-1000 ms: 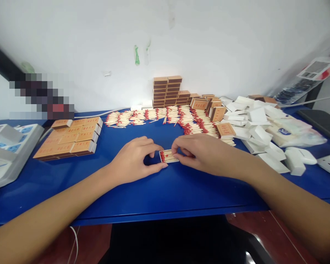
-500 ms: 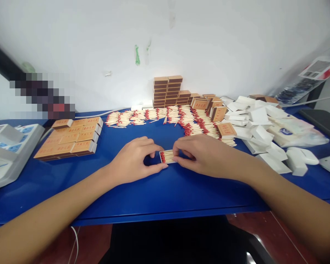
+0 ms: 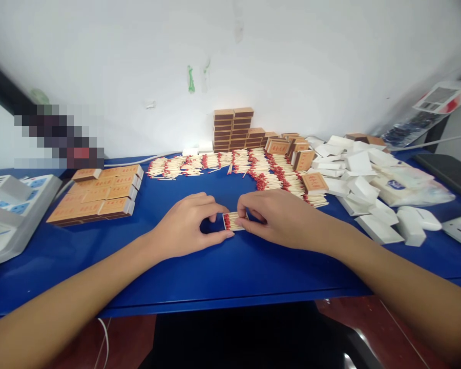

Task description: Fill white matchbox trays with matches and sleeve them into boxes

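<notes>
A small white matchbox tray (image 3: 223, 222) filled with red-headed matches (image 3: 230, 221) lies on the blue table, between both hands. My left hand (image 3: 190, 223) grips the tray's left end, its thumb on the near side and its index finger on the far side. Over the right part of the tray, my right hand (image 3: 280, 218) has thumb and forefinger pinched together on the matches. Its fingers hide the tray's right end. Loose matches (image 3: 234, 161) are spread in bunches behind the hands.
Closed matchboxes (image 3: 100, 189) form a block at left, beside a power strip (image 3: 26, 205). More matchbox sleeves (image 3: 232, 128) are stacked against the wall. White empty trays (image 3: 359, 179) are heaped at right, next to a plastic packet (image 3: 411, 187). The table's front edge (image 3: 234, 305) runs below my hands.
My right hand has shifted slightly left along the tray, its pinched fingers nearer the match heads. The left hand keeps its hold on the tray.
</notes>
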Demonstrator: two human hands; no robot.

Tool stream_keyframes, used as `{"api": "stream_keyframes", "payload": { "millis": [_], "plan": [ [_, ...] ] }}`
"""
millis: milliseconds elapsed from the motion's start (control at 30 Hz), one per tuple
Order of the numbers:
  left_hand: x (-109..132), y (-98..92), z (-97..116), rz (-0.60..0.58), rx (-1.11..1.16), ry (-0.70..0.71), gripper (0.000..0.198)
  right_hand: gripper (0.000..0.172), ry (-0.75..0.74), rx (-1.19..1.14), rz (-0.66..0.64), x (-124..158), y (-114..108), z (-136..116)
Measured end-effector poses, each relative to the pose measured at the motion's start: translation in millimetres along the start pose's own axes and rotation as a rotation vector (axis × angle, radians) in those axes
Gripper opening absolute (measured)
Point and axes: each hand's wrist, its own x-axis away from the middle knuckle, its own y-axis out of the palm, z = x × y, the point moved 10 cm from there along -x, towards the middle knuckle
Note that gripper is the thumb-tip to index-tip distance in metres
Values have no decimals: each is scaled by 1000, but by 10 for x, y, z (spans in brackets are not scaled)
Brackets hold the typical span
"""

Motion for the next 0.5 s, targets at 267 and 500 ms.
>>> {"api": "stream_keyframes", "payload": {
  "millis": [267, 500],
  "plan": [
    [14, 8, -14, -20, 14, -11, 30, 17, 49, -24, -12, -42, 15, 16],
    [5, -10, 6, -21, 18, -4, 29, 24, 85, -43, -40, -41, 41, 16]
  ]
}}
